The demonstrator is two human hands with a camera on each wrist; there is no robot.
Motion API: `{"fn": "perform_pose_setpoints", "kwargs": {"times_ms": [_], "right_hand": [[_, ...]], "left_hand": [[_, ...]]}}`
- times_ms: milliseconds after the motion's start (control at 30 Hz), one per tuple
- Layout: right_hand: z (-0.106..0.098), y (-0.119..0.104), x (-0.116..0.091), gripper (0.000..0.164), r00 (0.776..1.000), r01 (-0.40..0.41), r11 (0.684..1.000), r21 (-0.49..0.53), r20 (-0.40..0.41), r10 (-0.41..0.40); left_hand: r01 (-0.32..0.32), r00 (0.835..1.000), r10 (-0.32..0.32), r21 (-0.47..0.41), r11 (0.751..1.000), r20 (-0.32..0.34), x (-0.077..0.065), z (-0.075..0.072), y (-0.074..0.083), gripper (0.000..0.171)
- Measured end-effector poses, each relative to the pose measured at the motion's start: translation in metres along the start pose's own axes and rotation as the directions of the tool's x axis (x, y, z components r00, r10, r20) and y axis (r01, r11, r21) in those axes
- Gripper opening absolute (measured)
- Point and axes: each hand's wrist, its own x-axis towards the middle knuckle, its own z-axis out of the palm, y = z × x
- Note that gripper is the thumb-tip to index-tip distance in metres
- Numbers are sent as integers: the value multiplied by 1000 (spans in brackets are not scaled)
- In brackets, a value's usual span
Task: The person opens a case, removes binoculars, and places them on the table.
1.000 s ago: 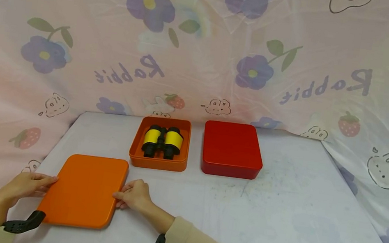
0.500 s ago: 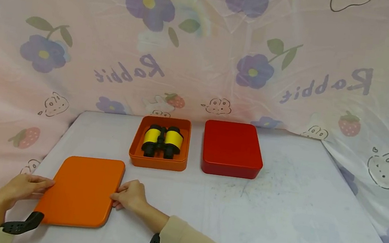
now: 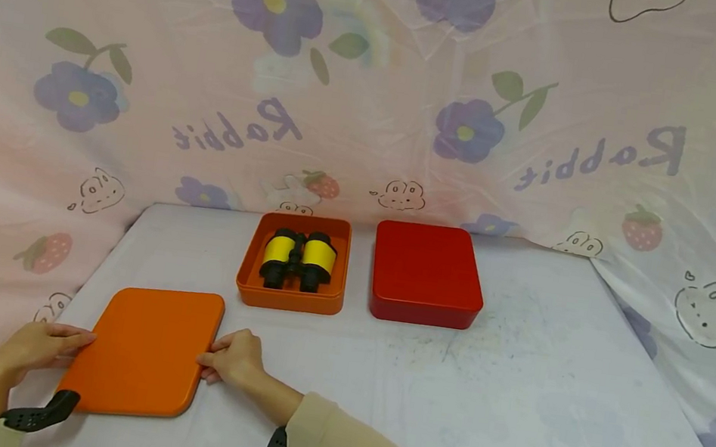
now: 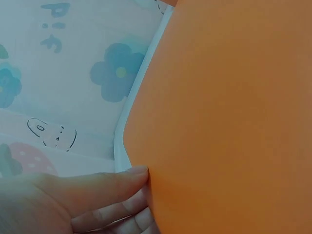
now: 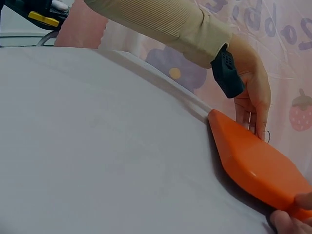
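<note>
An orange box lid (image 3: 140,353), flat with rounded corners, is at the front left of the table in the head view. My left hand (image 3: 38,350) pinches its left edge, thumb on top and the other fingers at the rim. At the opposite edge, my right hand (image 3: 237,359) grips the lid between thumb and fingers. The lid (image 4: 219,117) fills most of the left wrist view. Seen from the right wrist, the lid (image 5: 258,161) lies low over the white surface, with right fingertips (image 5: 304,201) at its near end.
Behind the lid stands an open orange box (image 3: 288,303) holding yellow and black binoculars (image 3: 278,252). To its right is a closed red box (image 3: 427,268). The white table (image 3: 546,403) ends at a patterned curtain (image 3: 375,104).
Both hands have shifted the orange lid a little to the left, away from the open box. The boxes and the binoculars stay where they were.
</note>
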Motion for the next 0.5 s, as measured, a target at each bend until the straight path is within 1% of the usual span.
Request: {"fn": "perform_pose_setpoints", "kwargs": {"times_ms": [67,167,333,500], "right_hand": [[1,0,0,8,1000,-5,1000,24,-4,5],[2,1,-1,9,1000,-13,999,44,-15,14],[5,2,-1,10,999,-11,999,39,-36,13],[8,3,-1,10,999,-2,999,45,-48,5]], "left_hand": [[20,1000,-20,1,1000,-10,0,-1,0,58],[20,1000,-20,-1,1000,-14,0,-1,0,59],[28,999,-28,2,1000,-26,0,-1,-1,58],[53,998,-53,4,999,-32,1,0,-2,61]]}}
